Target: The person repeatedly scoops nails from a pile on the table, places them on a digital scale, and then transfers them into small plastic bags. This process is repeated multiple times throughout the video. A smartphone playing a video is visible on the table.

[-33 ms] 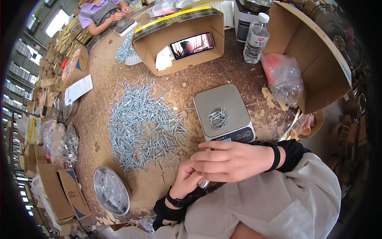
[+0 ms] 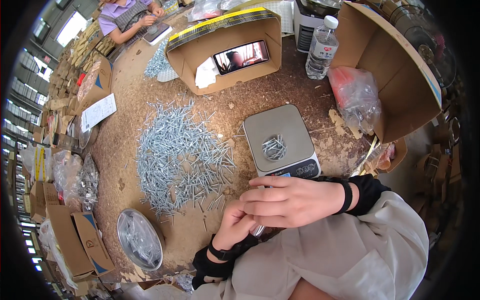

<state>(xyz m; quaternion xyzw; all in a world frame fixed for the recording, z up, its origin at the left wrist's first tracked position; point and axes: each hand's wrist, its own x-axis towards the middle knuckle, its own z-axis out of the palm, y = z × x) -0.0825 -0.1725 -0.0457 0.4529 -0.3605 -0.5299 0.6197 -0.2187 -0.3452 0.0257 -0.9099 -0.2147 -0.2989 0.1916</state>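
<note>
My left hand (image 2: 232, 225) and my right hand (image 2: 292, 201) meet in front of the scale, the right fingers lying over the left ones. Both are closed around something mostly hidden; only a small shiny, clear-looking end (image 2: 258, 230) pokes out below the fingers. Just beyond them stands a digital scale (image 2: 272, 120) with a grey plate. On its plate is a small round clear dish holding several silver screws (image 2: 274, 148). Left of the scale, a wide heap of loose silver screws (image 2: 175, 155) spreads over the worn brown table (image 2: 120, 170).
An oval metal bowl (image 2: 159, 250) with clear plastic bags sits near left. An open carton (image 2: 225, 85) props up a phone (image 2: 242, 57) at the back. A water bottle (image 2: 320, 50), plastic bag (image 2: 355, 95) and large carton (image 2: 400, 75) stand right. A co-worker (image 2: 130, 22) sits far left.
</note>
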